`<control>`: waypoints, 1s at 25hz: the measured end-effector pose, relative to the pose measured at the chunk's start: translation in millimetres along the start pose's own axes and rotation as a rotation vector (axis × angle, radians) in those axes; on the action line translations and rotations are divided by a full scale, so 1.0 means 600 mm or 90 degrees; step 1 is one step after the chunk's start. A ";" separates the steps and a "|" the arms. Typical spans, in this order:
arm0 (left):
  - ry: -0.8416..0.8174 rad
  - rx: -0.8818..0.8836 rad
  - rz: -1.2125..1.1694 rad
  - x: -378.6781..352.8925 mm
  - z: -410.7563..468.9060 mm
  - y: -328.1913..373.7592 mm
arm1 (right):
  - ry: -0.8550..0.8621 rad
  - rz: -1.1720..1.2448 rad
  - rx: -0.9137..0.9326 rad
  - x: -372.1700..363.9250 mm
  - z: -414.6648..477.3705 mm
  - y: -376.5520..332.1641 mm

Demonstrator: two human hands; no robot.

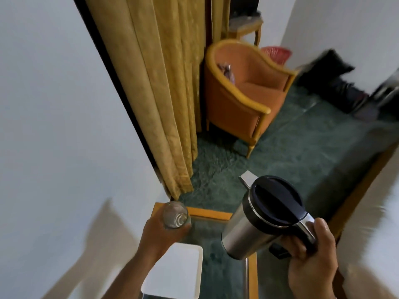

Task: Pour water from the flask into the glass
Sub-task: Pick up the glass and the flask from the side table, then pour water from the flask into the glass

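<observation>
I see the room from above, and the view is tilted. The biggest things are the white wall [54, 104] on the left and the yellow curtain [159, 93] that hangs beside it. Behind the curtain stands an orange armchair [244, 98] on a green carpet [291, 152]. Below me is the surface [218, 251], a glass top with a wooden frame, and a white tray [179, 270] lies on it.

The right hand [313, 257] comes in from the lower right. Its grip is closed around the black handle of the flask [265, 219], with the thumb on top. The flask is held in the air above the right edge of the surface. Its long axis is tilted: the black lid faces up toward me and the steel spout points up and to the left, away from me. The bottom of the flask points down toward the surface.

The left hand [166, 234] reaches forward from the lower middle. Its grip is wrapped around the lower part of the glass [176, 214], near the far left corner of the surface. The open mouth of the glass faces toward me. The glass and the flask are apart.

The right side of the picture is blurred, and I cannot tell what the dark things by the far wall are. Both forearms are cut off by the lower edge.
</observation>
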State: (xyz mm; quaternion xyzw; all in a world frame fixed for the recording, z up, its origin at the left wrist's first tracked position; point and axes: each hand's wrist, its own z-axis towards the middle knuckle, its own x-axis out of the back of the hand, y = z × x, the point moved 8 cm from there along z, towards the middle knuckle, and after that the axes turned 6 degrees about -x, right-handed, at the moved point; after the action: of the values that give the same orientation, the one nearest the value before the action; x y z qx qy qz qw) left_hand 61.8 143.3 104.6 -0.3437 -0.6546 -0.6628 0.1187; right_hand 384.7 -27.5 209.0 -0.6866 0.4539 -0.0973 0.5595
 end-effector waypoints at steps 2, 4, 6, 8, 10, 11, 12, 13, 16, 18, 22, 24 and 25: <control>0.019 -0.033 -0.039 0.045 0.002 0.074 | -0.029 0.009 0.010 -0.027 -0.012 -0.065; 0.044 -0.038 -0.091 0.080 0.002 0.132 | -0.078 0.017 0.043 -0.060 -0.029 -0.132; 0.067 -0.064 -0.140 0.115 0.007 0.182 | -0.102 0.020 0.073 -0.094 -0.049 -0.202; 0.061 -0.100 -0.140 0.142 0.011 0.237 | -0.095 0.016 0.089 -0.117 -0.068 -0.258; 0.075 -0.125 -0.134 0.179 0.013 0.292 | -0.099 0.042 0.102 -0.141 -0.092 -0.313; 0.073 -0.136 -0.139 0.198 0.018 0.316 | -0.102 0.057 0.101 -0.152 -0.102 -0.335; 0.068 -0.153 -0.143 0.214 0.021 0.342 | -0.101 0.065 0.098 -0.161 -0.109 -0.353; 0.061 -0.183 -0.140 0.236 0.021 0.379 | -0.100 0.067 0.104 -0.169 -0.118 -0.377; 0.042 -0.252 -0.143 0.293 0.023 0.463 | -0.103 0.061 0.147 -0.196 -0.147 -0.445; 0.035 -0.262 -0.149 0.325 0.025 0.499 | -0.108 0.057 0.178 -0.216 -0.171 -0.490; 0.051 -0.299 -0.189 0.383 0.018 0.561 | -0.121 0.074 0.213 -0.256 -0.215 -0.577; 0.056 -0.312 -0.211 0.405 0.016 0.590 | -0.130 0.063 0.200 -0.271 -0.226 -0.610; 0.057 -0.318 -0.221 0.416 0.013 0.606 | -0.141 0.057 0.196 -0.278 -0.233 -0.627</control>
State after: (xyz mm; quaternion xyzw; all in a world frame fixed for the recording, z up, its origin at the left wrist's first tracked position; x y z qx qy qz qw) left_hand 101.4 181.9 542.0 -0.2161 -0.5141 -0.8282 -0.0558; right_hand 393.6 -14.9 643.0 -0.5785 0.3993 -0.0650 0.7083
